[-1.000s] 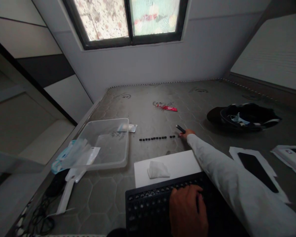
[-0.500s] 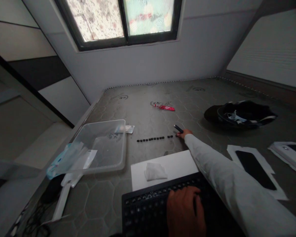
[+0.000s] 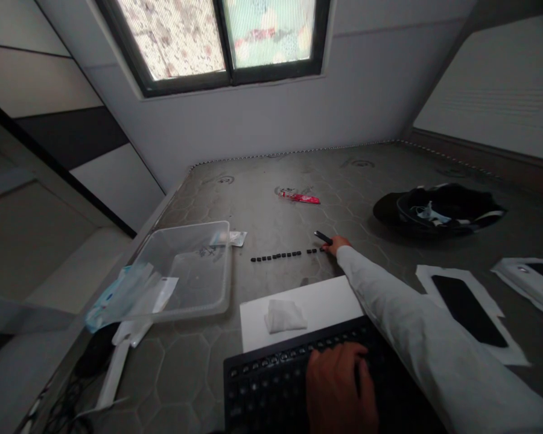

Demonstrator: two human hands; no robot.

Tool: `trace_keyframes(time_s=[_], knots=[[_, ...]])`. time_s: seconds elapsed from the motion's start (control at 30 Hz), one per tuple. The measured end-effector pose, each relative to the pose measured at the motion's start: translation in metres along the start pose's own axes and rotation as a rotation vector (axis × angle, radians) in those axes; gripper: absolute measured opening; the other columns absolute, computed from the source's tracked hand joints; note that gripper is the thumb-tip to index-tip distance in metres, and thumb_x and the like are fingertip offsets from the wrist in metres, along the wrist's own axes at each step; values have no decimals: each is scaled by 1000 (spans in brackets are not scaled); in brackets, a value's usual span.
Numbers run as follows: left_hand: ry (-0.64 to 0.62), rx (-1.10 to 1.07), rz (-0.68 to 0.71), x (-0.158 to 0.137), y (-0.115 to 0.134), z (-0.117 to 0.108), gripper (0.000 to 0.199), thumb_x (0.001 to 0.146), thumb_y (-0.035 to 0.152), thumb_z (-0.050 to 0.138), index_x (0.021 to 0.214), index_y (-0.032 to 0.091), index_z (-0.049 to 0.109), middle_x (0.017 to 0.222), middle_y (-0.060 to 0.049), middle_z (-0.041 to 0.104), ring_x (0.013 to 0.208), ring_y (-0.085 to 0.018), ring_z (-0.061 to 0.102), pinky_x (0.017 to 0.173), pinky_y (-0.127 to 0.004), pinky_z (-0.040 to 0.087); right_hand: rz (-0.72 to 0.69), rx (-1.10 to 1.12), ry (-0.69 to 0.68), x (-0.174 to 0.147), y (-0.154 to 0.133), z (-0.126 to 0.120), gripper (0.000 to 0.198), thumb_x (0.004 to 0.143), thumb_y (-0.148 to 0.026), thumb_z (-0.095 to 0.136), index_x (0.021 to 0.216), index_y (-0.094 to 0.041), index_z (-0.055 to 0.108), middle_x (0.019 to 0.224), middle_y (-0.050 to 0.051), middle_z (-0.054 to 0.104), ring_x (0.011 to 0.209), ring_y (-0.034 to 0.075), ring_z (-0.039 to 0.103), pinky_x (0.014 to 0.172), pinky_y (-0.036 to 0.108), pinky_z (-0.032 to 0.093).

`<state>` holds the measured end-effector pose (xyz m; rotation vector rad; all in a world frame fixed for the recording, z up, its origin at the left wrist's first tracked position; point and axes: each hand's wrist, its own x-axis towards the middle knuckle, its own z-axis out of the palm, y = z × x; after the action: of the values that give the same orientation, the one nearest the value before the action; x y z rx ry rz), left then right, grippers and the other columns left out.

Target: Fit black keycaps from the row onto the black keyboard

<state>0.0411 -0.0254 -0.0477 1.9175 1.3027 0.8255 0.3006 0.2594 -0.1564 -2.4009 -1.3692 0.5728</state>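
- Right hand (image 3: 336,244), arm stretched far across the grey surface (image 3: 262,205), grips a small dark tool (image 3: 322,237) at the right end of a row of black keycaps (image 3: 283,255).
- Left hand (image 3: 341,389) rests flat, fingers spread, on the near black keyboard (image 3: 262,386).
- White sheet (image 3: 326,301) lies between keyboard and keycaps.

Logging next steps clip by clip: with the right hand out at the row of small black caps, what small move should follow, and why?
Probably draw the right hand back towards the black keyboard. It holds a dark slim tool at the right end of the row of small black keycaps, where a cap seems to lie, while the left hand rests on the keys.
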Motion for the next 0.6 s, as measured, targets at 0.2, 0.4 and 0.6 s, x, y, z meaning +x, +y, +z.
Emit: trace_keyframes(time_s=[0.2, 0.4, 0.6], knots=[[-8, 5, -7, 0, 0, -2, 25, 87, 20, 51, 102, 32, 67, 93, -1, 72, 89, -22, 66, 99, -42, 41, -21, -1, -3, 3, 3, 2, 19, 67, -29, 78, 83, -19, 77, 77, 7, 72, 80, 21, 67, 73, 28, 52], [65, 34, 52, 0, 0, 0, 25, 86, 19, 51, 100, 30, 67, 90, 0, 72, 86, -20, 67, 96, -39, 44, -16, 3, -4, 5, 4, 3, 17, 69, -28, 77, 84, -19, 77, 77, 7, 72, 78, 22, 67, 73, 31, 53], [144, -6, 74, 0, 2, 1, 26, 84, 17, 49, 96, 30, 67, 86, 3, 72, 82, -17, 67, 94, -35, 44, 2, -4, 8, 2, 3, 2, 18, 70, -28, 77, 86, -19, 77, 79, 7, 72, 78, 22, 67, 71, 31, 52]])
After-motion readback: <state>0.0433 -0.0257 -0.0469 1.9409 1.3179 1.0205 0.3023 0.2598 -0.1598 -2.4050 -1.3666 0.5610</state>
